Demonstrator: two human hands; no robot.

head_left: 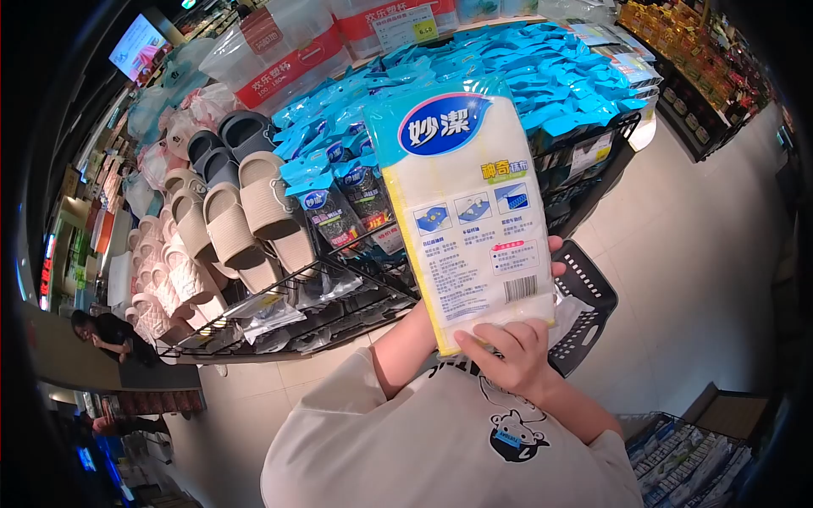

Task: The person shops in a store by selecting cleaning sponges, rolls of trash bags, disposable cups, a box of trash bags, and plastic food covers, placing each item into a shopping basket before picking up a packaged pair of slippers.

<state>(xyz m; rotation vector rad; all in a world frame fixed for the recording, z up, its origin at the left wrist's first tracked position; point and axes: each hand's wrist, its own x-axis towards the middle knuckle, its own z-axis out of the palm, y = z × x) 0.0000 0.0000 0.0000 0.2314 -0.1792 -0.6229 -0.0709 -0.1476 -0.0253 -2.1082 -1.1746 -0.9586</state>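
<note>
A flat pack of cleaning cloths (474,229), white with a blue top and yellow edge, stands upright before me, its printed back and barcode facing me. My left hand (556,256) is behind the pack; only some fingertips show, curled round its right edge. At the lower edge, my right hand (512,351) grips the pack, with fingers lying across its front. Behind the pack on the right is a black shopping basket (593,284) with something pale inside; how it is held up is hidden.
Blue-topped packets (373,93) fill a wire display rack ahead. Slippers (224,212) hang on its left side. Clear plastic boxes (279,51) sit on top. A person (118,339) is at the far left. Another rack of packets (694,461) stands at lower right, beside tiled floor (677,279).
</note>
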